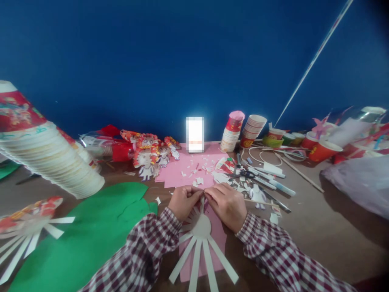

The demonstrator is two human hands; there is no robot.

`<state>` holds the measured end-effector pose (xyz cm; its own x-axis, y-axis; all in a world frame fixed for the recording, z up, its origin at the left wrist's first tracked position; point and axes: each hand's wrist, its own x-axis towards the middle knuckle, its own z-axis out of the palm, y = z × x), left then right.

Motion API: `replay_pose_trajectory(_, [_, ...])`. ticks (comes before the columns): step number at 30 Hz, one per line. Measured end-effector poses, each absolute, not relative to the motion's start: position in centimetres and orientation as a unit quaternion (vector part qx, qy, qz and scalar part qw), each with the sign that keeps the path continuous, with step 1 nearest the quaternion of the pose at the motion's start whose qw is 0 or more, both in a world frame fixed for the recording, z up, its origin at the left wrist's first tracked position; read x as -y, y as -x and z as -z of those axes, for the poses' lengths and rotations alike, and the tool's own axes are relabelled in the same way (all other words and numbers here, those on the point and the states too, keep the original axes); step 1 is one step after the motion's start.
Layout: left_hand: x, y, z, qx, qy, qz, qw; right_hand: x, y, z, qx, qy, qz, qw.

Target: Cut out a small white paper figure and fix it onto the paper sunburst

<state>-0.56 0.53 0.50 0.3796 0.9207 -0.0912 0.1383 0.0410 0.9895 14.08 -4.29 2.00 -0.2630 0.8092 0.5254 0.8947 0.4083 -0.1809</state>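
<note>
A paper cup cut into strips point(201, 226) lies splayed out, its round base in the middle and several strips fanned toward me. My left hand point(184, 201) pinches the tip of one strip at the far side. Right beside it, my right hand point(228, 202) has its fingers closed on the same strip end, and the two hands' fingertips meet. Under the cut cup is pink paper point(219, 255). Another cut paper cup point(28, 229), with red and orange print, lies at the left over green paper point(100, 227).
A long stack of paper cups point(51, 150) leans at the left. Several paper figures point(147, 162) stand at the back. White scraps, pens point(281, 186) and a stick point(300, 172) lie to the right, with cup stacks point(253, 127) by the blue wall and a plastic bag point(361, 182).
</note>
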Motion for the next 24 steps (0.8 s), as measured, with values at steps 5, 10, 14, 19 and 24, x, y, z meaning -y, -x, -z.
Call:
replay_pose_trajectory(5, [-0.65,0.59,0.05,-0.44,-0.614,-0.346,0.556,4.17,-14.2,-1.9,0.79,0.544,0.05,0.278])
replay_pose_trajectory(10, [-0.65,0.59,0.11,-0.436,-0.617,-0.344,0.557,4.15,-14.16,-1.86,0.788,0.545,0.054,0.281])
replay_pose_trajectory(14, [-0.58,0.53,0.07,-0.435,-0.615,-0.347,0.559,4.15,-14.09,-1.79,0.785,0.551,0.056,0.276])
replay_pose_trajectory(19, [-0.56,0.56,-0.07,-0.432,-0.617,-0.342,0.561,4.16,-14.07,-1.49,0.782,0.554,0.065,0.277])
replay_pose_trajectory(24, [-0.61,0.61,-0.05,-0.437,-0.614,-0.336,0.565,4.22,-14.1,-1.47,0.784,0.556,0.061,0.267])
